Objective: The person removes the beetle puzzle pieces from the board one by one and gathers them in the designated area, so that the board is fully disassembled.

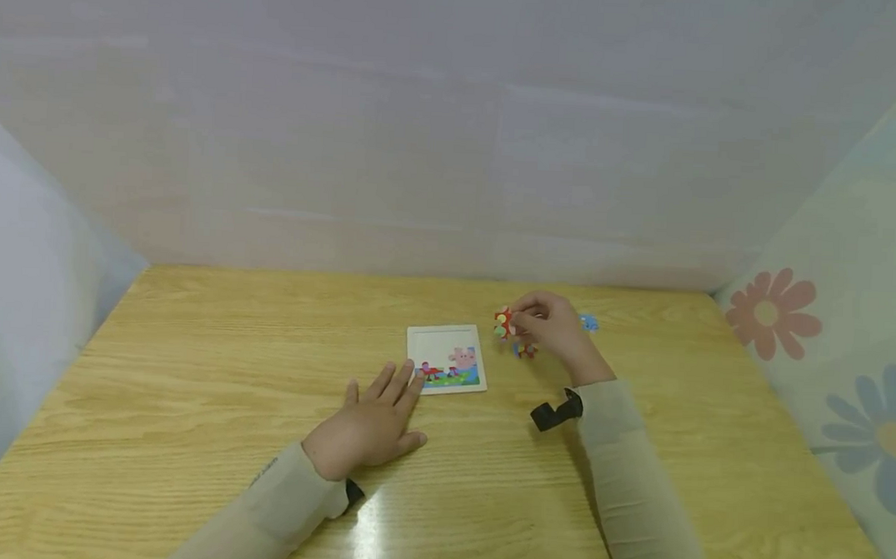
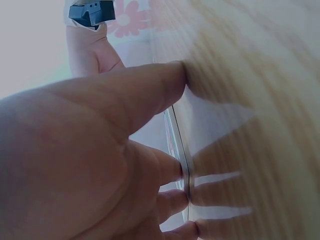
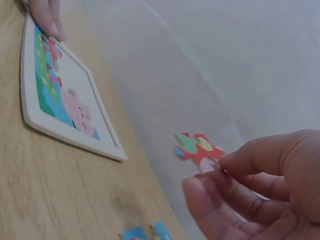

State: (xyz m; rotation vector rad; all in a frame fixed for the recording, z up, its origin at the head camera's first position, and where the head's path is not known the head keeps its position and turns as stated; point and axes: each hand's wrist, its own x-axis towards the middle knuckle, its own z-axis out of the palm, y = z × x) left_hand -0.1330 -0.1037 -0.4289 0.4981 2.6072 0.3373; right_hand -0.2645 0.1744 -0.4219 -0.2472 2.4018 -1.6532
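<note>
Taking the white puzzle tray (image 3: 75, 136) as the clock's centre in the head view, the right hand (image 1: 554, 326) pinches a red puzzle piece (image 3: 195, 154) between thumb and fingers at 2 o'clock, above the counter (image 1: 188, 385). The left hand (image 1: 370, 430) lies between 7 and 8, its fingers straight and spread, tips on the tray's near-left corner. Light pressure there should brace the tray well. A pinch on one edge leaves the piece's tabs free; lining up its print with the pink-faced piece (image 1: 463, 358) inside, before pressing flat, seems wise.
</note>
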